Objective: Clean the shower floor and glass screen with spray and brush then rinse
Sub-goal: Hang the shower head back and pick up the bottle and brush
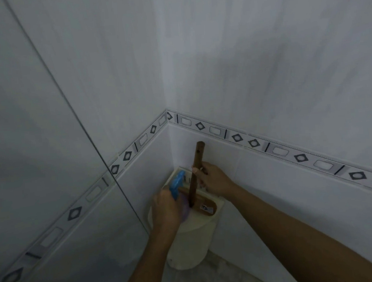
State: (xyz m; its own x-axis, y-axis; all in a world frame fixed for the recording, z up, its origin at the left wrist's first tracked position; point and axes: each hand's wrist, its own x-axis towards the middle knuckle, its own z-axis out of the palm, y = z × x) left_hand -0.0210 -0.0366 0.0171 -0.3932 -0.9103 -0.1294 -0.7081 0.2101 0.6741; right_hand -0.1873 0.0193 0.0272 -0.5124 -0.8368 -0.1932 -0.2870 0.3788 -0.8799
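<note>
Reaching into the tiled corner just below the centre of the frame, the person has both tools of the job in hand at a cream plastic corner caddy [188, 245] fixed where the two white walls meet. The left hand [163, 206] is curled round the neck of a spray bottle with a blue trigger head and a pale purple body [177, 185], which sits at the caddy's left side. The right hand [212, 180] is wrapped round the brown wooden handle of a scrubbing brush [196, 169], fingers closed tight and thumb on the near side. The handle stands nearly upright, and the brush's wooden head lies across the top of the caddy.

The clear glass screen [38, 174] fills the left of the frame, its edge running from the upper left down to the bottom centre. A strip of grey mottled shower floor [213, 276] shows at the bottom, right of centre. A patterned border of grey diamonds and rectangles [281, 151] runs along both walls.

No foam, spray or running water can be made out on glass or floor, though the dim light makes that hard to judge. Most likely the tools are only being taken up, so spraying, scrubbing and rinsing are all to come. Tools being put away after the work cannot be ruled out.
</note>
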